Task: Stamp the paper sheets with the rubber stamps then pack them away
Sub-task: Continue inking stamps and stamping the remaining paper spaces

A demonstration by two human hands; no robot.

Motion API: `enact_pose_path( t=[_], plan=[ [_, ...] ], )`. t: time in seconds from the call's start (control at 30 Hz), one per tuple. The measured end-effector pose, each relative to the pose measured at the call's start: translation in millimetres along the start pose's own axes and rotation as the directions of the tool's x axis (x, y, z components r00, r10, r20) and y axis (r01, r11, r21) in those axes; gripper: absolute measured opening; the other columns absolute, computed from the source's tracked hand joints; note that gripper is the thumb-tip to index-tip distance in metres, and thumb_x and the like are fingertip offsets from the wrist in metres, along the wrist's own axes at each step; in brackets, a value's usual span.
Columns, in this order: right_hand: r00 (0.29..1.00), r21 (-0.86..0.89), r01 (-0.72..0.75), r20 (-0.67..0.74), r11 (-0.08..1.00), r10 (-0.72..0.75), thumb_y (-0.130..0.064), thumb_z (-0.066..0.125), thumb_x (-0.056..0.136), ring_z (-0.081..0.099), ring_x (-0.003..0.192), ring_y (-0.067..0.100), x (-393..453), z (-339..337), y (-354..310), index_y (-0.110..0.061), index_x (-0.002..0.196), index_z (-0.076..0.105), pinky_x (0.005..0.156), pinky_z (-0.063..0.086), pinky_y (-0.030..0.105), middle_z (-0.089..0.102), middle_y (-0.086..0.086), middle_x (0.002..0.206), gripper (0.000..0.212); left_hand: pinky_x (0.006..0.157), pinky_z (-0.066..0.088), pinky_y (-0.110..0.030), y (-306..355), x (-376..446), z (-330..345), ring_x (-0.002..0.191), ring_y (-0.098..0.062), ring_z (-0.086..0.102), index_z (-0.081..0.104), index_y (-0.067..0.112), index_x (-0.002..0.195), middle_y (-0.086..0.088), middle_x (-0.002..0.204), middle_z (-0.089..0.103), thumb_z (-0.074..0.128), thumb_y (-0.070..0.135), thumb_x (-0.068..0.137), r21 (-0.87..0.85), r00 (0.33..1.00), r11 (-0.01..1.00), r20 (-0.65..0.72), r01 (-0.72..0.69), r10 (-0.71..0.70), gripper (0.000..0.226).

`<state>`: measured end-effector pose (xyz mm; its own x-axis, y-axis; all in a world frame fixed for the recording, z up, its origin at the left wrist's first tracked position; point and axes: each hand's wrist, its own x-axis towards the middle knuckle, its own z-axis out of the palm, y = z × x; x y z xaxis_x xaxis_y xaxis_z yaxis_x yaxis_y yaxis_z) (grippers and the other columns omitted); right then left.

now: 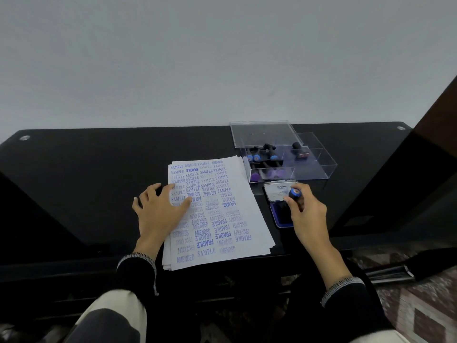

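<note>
One glossy black table (99,169), grey wall (222,58)

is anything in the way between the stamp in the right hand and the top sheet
Nothing visible. The stamp in the right hand is over the ink pad; the left hand only covers the paper's left edge.
</note>
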<state>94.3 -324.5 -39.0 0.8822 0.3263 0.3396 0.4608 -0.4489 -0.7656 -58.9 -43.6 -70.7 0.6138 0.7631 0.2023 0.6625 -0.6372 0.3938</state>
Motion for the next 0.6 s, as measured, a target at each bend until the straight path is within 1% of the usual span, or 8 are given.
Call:
enact_pose_path(
  t=[0.07, 0.17, 0.3, 0.4, 0.47, 0.53, 0.6],
  plan=[
    [0.999, -0.040, 0.019, 0.026, 0.999, -0.018, -0.015, 0.060, 0.092, 0.061, 0.078, 0.014, 1, 3, 4, -0.021, 0.108, 0.054, 0.060, 0.042, 0.010, 0.062, 0.002, 0.089, 0.019, 0.116, 0.007, -0.054, 0, 0, 0, 0.136, -0.030, 0.028, 0.049, 0.030, 0.136, -0.004, 0.144, 0.035, 0.053, 0.068, 0.081, 0.000, 1.000, 1.000, 0.001, -0.001, 0.001, 0.067],
    [0.999, -0.088, 0.035, 0.041, 0.996, -0.031, -0.015, 0.060, 0.091, 0.060, 0.080, 0.016, 3, 6, 8, -0.019, 0.110, 0.053, 0.062, 0.042, 0.015, 0.061, 0.003, 0.093, 0.021, 0.116, 0.008, -0.054, 0, 0, 0, 0.136, -0.030, 0.028, 0.049, 0.030, 0.136, -0.004, 0.144, 0.036, 0.053, 0.068, 0.081, 0.001, 1.000, 1.000, -0.001, -0.002, 0.002, 0.067],
    [0.998, -0.117, 0.050, 0.031, 0.992, -0.046, -0.011, 0.062, 0.090, 0.058, 0.079, 0.017, 2, 7, 7, -0.014, 0.113, 0.053, 0.065, 0.043, 0.020, 0.059, 0.003, 0.092, 0.026, 0.116, 0.008, -0.054, 0, 0, 0, 0.136, -0.030, 0.029, 0.049, 0.029, 0.136, -0.004, 0.143, 0.036, 0.052, 0.069, 0.082, 0.004, 1.000, 1.000, 0.002, -0.004, 0.003, 0.067],
    [0.997, -0.116, 0.078, 0.009, 0.990, -0.077, -0.004, 0.063, 0.087, 0.060, 0.079, 0.019, 0, 10, 9, -0.011, 0.111, 0.054, 0.067, 0.047, 0.023, 0.060, 0.006, 0.090, 0.026, 0.116, 0.008, -0.054, 0, 1, 1, 0.136, -0.030, 0.029, 0.049, 0.029, 0.136, -0.004, 0.144, 0.036, 0.052, 0.069, 0.082, 0.010, 1.000, 1.000, 0.001, -0.002, 0.002, 0.067],
    [0.997, -0.117, 0.080, 0.004, 0.990, -0.080, -0.001, 0.062, 0.086, 0.060, 0.079, 0.018, 1, 11, 8, -0.009, 0.109, 0.055, 0.067, 0.048, 0.022, 0.060, 0.007, 0.089, 0.025, 0.116, 0.008, -0.054, 0, 1, 1, 0.136, -0.030, 0.029, 0.048, 0.030, 0.136, -0.004, 0.144, 0.035, 0.051, 0.069, 0.082, 0.014, 1.000, 1.000, 0.003, -0.001, 0.001, 0.067],
    [0.997, -0.125, 0.080, 0.021, 0.989, -0.078, 0.001, 0.062, 0.086, 0.058, 0.077, 0.014, 5, 11, 5, -0.008, 0.106, 0.056, 0.064, 0.046, 0.012, 0.059, 0.006, 0.088, 0.023, 0.116, 0.009, -0.054, -1, 1, 1, 0.136, -0.030, 0.029, 0.048, 0.030, 0.136, -0.004, 0.144, 0.035, 0.051, 0.069, 0.082, 0.015, 1.000, 1.000, 0.003, -0.001, 0.001, 0.068],
    [0.995, -0.139, 0.078, 0.065, 0.987, -0.070, 0.003, 0.061, 0.086, 0.057, 0.076, 0.013, 10, 10, 4, -0.009, 0.106, 0.055, 0.059, 0.042, 0.007, 0.059, 0.006, 0.088, 0.023, 0.115, 0.008, -0.054, -1, 1, 1, 0.136, -0.030, 0.028, 0.047, 0.030, 0.137, -0.005, 0.145, 0.035, 0.051, 0.069, 0.082, 0.012, 1.000, 1.000, 0.004, 0.001, -0.001, 0.068]
  ],
)
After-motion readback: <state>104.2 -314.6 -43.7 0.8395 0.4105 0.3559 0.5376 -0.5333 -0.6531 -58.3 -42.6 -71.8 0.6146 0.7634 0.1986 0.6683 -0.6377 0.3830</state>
